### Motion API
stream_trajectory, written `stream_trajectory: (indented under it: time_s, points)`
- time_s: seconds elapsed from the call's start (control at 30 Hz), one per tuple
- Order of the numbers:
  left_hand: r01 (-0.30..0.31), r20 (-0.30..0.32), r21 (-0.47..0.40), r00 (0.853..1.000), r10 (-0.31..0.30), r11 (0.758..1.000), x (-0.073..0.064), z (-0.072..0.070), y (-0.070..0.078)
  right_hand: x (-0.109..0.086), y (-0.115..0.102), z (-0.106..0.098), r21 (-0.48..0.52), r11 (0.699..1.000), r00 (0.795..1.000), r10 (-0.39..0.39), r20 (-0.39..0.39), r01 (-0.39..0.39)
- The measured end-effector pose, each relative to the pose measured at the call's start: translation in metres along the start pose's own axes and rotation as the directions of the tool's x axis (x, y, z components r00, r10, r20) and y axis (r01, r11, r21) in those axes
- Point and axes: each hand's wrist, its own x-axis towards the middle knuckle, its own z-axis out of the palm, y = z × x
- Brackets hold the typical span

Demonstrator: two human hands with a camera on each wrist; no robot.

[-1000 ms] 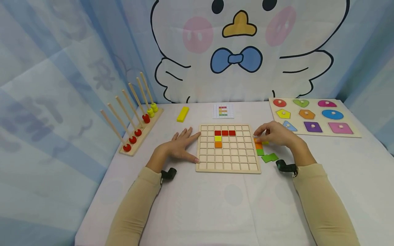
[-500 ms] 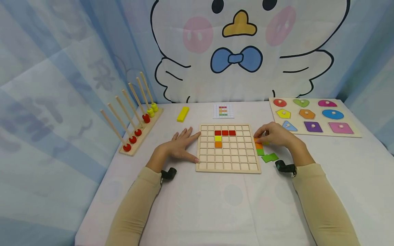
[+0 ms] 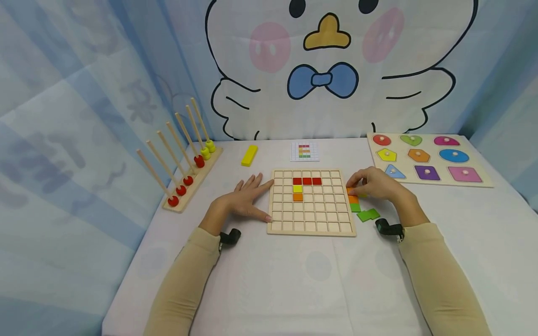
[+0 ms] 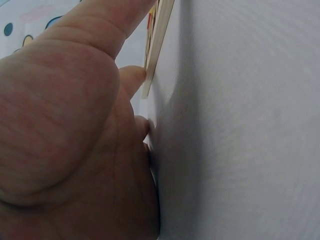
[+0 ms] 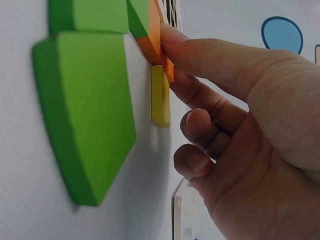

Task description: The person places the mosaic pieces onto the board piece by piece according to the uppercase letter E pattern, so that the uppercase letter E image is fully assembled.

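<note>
A wooden grid board (image 3: 311,215) lies on the table with three red tiles (image 3: 307,181) in a row. Below the leftmost red one are a yellow tile (image 3: 297,189) and an orange tile (image 3: 298,197). My left hand (image 3: 245,200) is spread, thumb and index fingertip touching the board's left edge (image 4: 159,50). By the right edge, my right hand (image 3: 374,184) pinches another orange tile (image 5: 170,71) between thumb and index finger. Close to it lie a loose yellow tile (image 5: 160,95), an orange tile (image 5: 150,44) and several green tiles (image 5: 95,110).
A small pattern card (image 3: 304,152) lies behind the board, with a yellow block (image 3: 250,156) to its left. The peg stand (image 3: 197,179) with red and yellow beads is at far left. A knobbed shape puzzle (image 3: 428,181) lies at back right.
My right forearm has shifted very slightly to the left, its fingers staying at the loose tiles. The left hand and the tiles on the board look unchanged.
</note>
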Motion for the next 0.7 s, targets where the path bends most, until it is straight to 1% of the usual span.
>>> stream_trajectory:
  time_s: [0.27,0.53,0.7]
  points:
    - [0.002,0.007,-0.004,1.000,-0.002,1.000,0.0007,-0.0010,0.0011,-0.0001,-0.0031,-0.0005,-0.007,0.999,0.999,-0.034,-0.016,0.033]
    - [-0.003,0.003,-0.006,1.000,0.003,1.000,0.0011,-0.0002,-0.0002,-0.0014,-0.0045,-0.0037,0.044,0.998,0.999,-0.053,0.000,0.053]
    - [-0.004,0.002,-0.006,1.000,0.004,1.000,0.0014,0.0001,-0.0009,-0.0008,-0.0049,-0.0057,0.062,0.996,0.998,-0.058,-0.020,0.059]
